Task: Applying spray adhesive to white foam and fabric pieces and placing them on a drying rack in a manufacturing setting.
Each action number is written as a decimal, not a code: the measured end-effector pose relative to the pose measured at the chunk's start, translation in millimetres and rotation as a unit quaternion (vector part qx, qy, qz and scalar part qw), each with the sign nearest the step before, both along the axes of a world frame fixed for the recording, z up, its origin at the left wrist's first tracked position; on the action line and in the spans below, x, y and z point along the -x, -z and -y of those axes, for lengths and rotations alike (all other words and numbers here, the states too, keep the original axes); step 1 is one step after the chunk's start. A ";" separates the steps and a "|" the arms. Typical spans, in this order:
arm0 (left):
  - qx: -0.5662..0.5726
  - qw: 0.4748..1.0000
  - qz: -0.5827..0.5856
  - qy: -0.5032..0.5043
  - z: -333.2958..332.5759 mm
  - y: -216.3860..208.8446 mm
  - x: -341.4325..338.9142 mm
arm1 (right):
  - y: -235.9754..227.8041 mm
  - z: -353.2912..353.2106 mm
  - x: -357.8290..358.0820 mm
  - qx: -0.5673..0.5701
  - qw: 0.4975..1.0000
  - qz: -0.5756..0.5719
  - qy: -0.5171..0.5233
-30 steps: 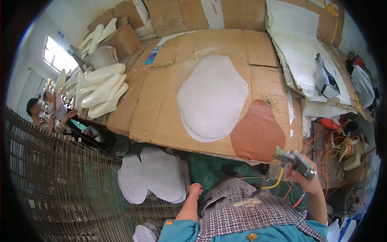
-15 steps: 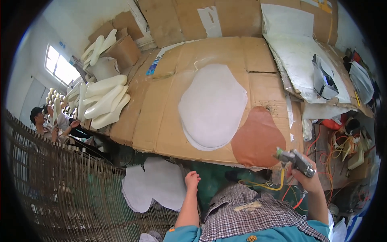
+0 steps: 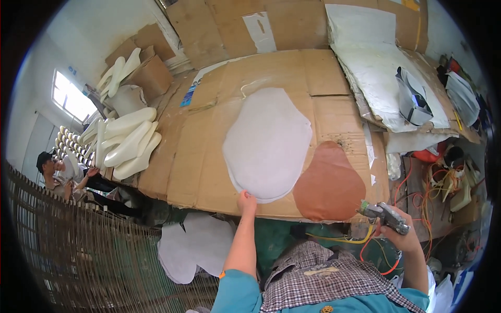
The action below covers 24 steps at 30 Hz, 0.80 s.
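Fingers [image 3: 247,193] of the left hand [image 3: 247,203] are drawn nearly together at the near edge of the pale sheet [image 3: 269,146]; whether it is gripped cannot be told. It is laid on the cardboard [image 3: 195,161], long axis running away from the body, narrower end far. By the curled right hand [image 3: 402,233] a spray gun [image 3: 387,217] is held, nozzle pointed left.

A worktable [image 3: 195,180] covered with flattened brown cardboard [image 3: 209,120] holds layered pale grey sheets [image 3: 269,143] at its middle; just to their right, a reddish-brown pear-shaped piece [image 3: 330,183]; toward the left end, piled cream-coloured curved forms [image 3: 130,145].
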<state>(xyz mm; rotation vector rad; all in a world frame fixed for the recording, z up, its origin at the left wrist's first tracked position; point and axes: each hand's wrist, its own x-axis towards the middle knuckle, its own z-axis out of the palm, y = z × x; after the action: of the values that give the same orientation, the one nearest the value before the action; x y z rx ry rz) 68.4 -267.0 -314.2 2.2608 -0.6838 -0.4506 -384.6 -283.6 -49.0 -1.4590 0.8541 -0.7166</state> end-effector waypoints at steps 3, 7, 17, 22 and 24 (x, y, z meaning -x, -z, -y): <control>-0.046 0.998 0.046 -0.004 17.7 -8.8 1.4 | 0.3 9.3 -5.3 0.025 0.997 0.008 0.074; -0.076 0.995 0.059 -0.039 29.7 -19.2 6.0 | -2.2 19.4 0.0 0.038 0.998 0.014 0.043; -0.118 0.990 0.038 -0.069 40.6 -17.9 4.8 | -4.2 36.3 -26.9 0.038 0.992 0.026 0.119; 0.005 0.999 0.020 -0.041 26.0 -28.4 3.2 | 5.4 31.9 -11.6 0.023 0.998 0.011 0.055; 0.241 0.938 -0.246 0.038 53.5 -77.3 47.5 | 22.4 35.7 -10.6 0.001 0.998 0.008 0.064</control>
<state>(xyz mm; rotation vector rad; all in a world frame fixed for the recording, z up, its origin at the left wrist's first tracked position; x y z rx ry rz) 20.9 -320.5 -236.9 1.5785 -0.5452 -0.7617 -374.0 -319.4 -71.4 -1.4075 0.9409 -0.8241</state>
